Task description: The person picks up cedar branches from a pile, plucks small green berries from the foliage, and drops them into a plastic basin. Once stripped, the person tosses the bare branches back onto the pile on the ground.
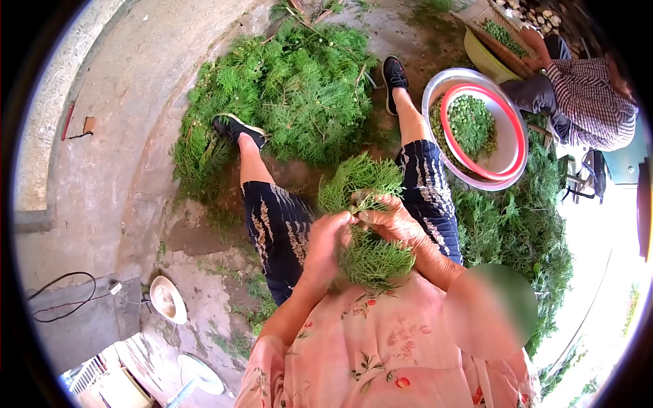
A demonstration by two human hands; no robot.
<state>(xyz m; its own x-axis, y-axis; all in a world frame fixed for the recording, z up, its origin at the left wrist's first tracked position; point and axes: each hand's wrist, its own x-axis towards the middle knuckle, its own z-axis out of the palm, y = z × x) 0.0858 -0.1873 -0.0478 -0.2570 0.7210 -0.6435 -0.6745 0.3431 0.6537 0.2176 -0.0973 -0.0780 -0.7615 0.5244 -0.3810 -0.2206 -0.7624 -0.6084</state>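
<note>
Over my lap, a green arborvitae sprig (367, 178) with feathery, flat foliage is between my two hands. My left hand (329, 239) is closed, its thumb and fingertips pinching near the stem. Close against it, my right hand (394, 221) is closed too, with its fingers on the sprig's stem. More foliage (376, 262) hangs below the hands, against the pink flowered top. Whatever small part lies between the fingertips is hidden.
A large heap of cut greenery (292, 95) lies between and beyond my feet. To the right stands a metal basin (435, 92) with a red-rimmed bowl (520, 139) holding small green pieces. Another person (585, 102) sits beside a yellow-green tub (481, 58). More branches (510, 228) lie at right.
</note>
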